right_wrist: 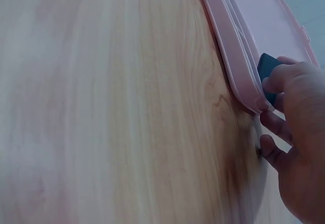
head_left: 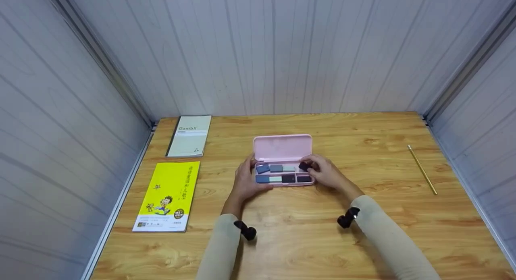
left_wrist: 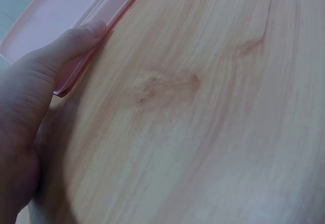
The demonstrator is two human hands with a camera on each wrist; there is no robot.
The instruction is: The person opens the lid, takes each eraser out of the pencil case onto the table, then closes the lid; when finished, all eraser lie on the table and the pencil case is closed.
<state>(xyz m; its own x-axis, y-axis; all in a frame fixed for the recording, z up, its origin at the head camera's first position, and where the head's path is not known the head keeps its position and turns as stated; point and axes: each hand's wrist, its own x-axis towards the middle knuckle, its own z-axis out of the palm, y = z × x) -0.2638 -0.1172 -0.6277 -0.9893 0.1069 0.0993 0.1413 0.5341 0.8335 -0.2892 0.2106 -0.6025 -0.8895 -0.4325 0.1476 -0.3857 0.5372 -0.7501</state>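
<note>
Hands at an open pink case [head_left: 282, 151] near the middle of a wooden table [head_left: 363, 239]. The case's lid stands raised on the far side; its tray holds two rows of small blocks in blue, grey and dark tones.

Left hand [head_left: 246, 183]: set against the case's left end, with the thumb [left_wrist: 76, 38] lying along the near rim; the fingers are only lightly curved, and how firmly they hold cannot be told.

Right hand [head_left: 326, 173]: at the case's right end, fingers curled to pinch a dark block [right_wrist: 267, 71] just over the tray's upper right compartment, close to the rim.

Left of the case, well apart from it, lie two booklets: a pale notebook [head_left: 189, 135] toward the far edge and a yellow book [head_left: 168, 196] nearer the person, both close to the table's left edge. Right of the case, well apart, a yellow pencil [head_left: 422, 169] lies close to the table's right edge. Bare wood lies between the case and the pencil, between the case and the booklets, and on the case's near side around both sleeves. Grey panel walls [head_left: 258, 50] close the table's far, left and right edges.
</note>
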